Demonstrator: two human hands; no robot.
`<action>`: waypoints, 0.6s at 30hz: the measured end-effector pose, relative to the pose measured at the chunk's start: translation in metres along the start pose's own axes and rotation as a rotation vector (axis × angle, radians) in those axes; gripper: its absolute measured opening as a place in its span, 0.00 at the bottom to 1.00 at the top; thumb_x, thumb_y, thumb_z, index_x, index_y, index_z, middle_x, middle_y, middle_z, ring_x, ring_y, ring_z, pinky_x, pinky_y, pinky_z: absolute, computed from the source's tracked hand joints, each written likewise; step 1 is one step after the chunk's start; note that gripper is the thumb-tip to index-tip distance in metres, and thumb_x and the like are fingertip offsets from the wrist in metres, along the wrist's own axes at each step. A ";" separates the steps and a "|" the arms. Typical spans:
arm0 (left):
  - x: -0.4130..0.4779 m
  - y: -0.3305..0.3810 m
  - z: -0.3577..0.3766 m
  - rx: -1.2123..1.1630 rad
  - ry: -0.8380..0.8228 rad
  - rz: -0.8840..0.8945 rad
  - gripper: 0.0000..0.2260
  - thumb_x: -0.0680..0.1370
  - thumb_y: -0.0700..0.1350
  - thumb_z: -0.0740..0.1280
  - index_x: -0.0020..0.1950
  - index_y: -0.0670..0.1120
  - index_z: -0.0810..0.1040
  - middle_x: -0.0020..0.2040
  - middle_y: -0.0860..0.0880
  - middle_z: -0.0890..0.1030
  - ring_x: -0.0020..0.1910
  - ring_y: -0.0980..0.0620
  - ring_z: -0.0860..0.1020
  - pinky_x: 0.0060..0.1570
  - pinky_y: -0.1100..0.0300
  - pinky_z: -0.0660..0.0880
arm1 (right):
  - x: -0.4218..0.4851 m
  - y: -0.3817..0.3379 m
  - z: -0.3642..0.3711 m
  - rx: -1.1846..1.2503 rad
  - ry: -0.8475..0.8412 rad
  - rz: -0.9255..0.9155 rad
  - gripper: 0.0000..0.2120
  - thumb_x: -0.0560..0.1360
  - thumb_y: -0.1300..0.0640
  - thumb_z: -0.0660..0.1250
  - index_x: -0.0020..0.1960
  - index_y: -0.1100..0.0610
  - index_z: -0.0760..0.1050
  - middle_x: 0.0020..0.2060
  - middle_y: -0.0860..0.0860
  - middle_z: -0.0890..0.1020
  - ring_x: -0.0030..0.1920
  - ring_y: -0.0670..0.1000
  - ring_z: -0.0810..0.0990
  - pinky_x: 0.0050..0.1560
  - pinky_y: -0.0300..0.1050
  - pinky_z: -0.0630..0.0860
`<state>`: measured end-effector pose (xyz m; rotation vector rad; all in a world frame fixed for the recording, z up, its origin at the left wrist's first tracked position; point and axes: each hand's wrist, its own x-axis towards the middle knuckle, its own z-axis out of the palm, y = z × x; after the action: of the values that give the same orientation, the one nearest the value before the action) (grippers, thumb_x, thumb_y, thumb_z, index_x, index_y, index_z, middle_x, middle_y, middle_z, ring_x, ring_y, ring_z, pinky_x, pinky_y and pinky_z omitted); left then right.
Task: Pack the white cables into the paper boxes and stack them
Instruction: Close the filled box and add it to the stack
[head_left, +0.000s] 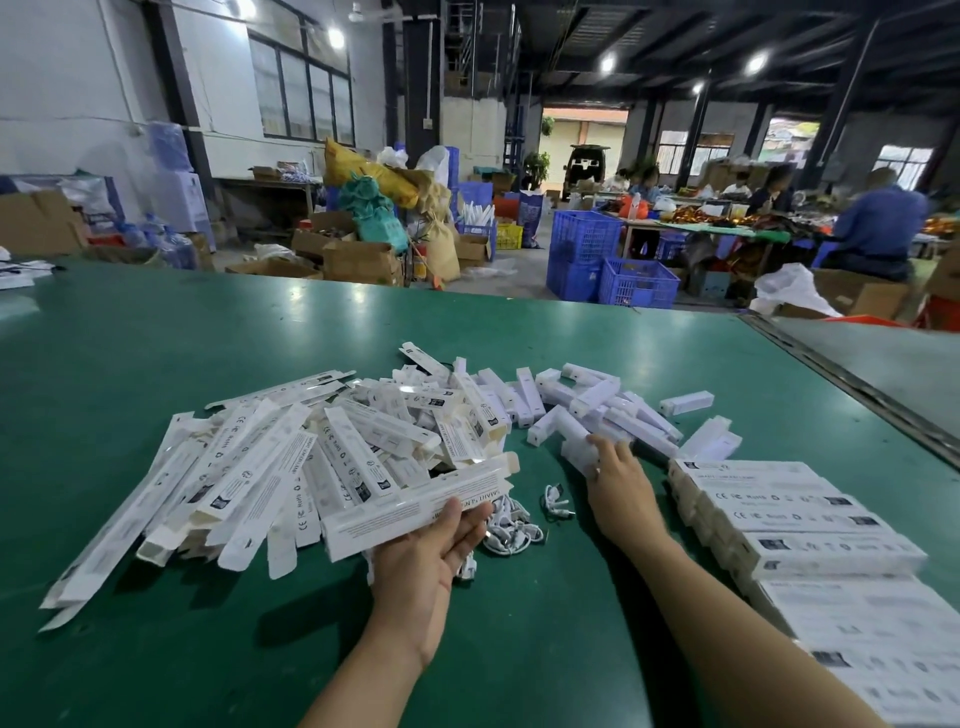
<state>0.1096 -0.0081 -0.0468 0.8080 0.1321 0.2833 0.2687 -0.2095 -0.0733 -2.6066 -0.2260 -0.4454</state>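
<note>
Fingers (475, 522) of my left hand (431, 551) curl up under the paper box (415, 512), thumb pressed on its near face, so it is clamped palm-up above the green table (519, 649). Its long axis runs from low at my left to higher at my right, and the open end with its flap points toward my right hand (618, 480). The white cables (511, 530) lie coiled on the table just right of my left palm, between my two hands and close under that open end; a smaller coil (556, 501) lies just beside them, nearer the right hand. My right hand reaches beyond them, its fingers laid on a small white sleeve (576, 454) at the edge of the loose heap; whether they have closed round it I cannot tell. I judge the right hand is the one to feed the box, since the mouth faces it. Flat boxes (249, 467) sprawl at left; packed boxes (779, 514) are stacked at right.
</note>
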 end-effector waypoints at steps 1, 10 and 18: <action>0.000 0.000 0.000 0.002 0.005 0.001 0.16 0.71 0.39 0.69 0.58 0.40 0.79 0.51 0.38 0.85 0.48 0.41 0.86 0.41 0.59 0.82 | -0.005 -0.001 -0.001 0.037 -0.006 0.011 0.24 0.78 0.64 0.60 0.73 0.55 0.63 0.66 0.57 0.72 0.63 0.60 0.72 0.58 0.52 0.69; 0.001 -0.001 0.000 0.010 0.014 0.022 0.14 0.72 0.40 0.70 0.58 0.42 0.79 0.53 0.40 0.85 0.49 0.42 0.85 0.41 0.59 0.82 | -0.070 -0.014 -0.035 0.446 0.061 0.239 0.33 0.73 0.46 0.71 0.73 0.51 0.61 0.45 0.45 0.80 0.40 0.41 0.75 0.35 0.30 0.66; -0.003 0.001 0.003 0.020 0.046 0.042 0.04 0.72 0.41 0.69 0.45 0.44 0.80 0.40 0.46 0.85 0.42 0.47 0.86 0.35 0.62 0.80 | -0.121 -0.030 -0.054 0.761 0.067 0.331 0.24 0.72 0.61 0.70 0.63 0.46 0.66 0.36 0.48 0.83 0.32 0.46 0.79 0.38 0.43 0.74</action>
<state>0.1075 -0.0102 -0.0438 0.8253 0.1609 0.3410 0.1337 -0.2197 -0.0579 -1.8312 0.0584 -0.2566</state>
